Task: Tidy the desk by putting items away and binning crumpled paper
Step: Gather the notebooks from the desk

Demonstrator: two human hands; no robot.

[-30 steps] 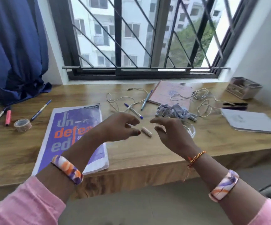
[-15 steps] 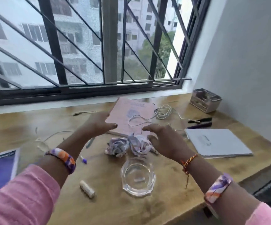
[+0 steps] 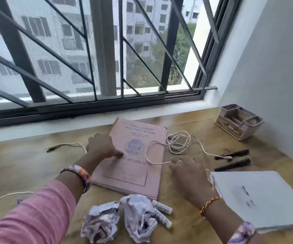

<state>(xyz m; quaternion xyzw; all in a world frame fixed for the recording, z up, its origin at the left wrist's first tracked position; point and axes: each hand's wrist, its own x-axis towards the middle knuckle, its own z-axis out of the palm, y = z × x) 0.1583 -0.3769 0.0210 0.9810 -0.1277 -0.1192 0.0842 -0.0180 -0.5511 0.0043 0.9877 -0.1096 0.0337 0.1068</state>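
Note:
A pink record book [image 3: 138, 138] lies on the wooden desk [image 3: 28, 166] below the window. My left hand [image 3: 101, 147] rests on its left edge, fingers spread, thumb on the cover. My right hand [image 3: 188, 171] hovers open just right of the book, fingertips touching a white cable [image 3: 179, 141] that loops over the cover. Two crumpled paper balls [image 3: 100, 224] [image 3: 138, 217] sit at the near edge, with two white pens [image 3: 161, 210] beside them. Neither hand holds anything.
A white notebook [image 3: 263, 196] lies at the right. Two black markers [image 3: 233, 159] lie behind it. A pale desk organiser [image 3: 239, 124] stands in the far right corner by the wall. Another cord [image 3: 63, 147] runs along the desk at left.
The view has swung right and closer to the pink book. My left hand has come down onto the book and my right hand has reached the cable. The glass dish has left the view.

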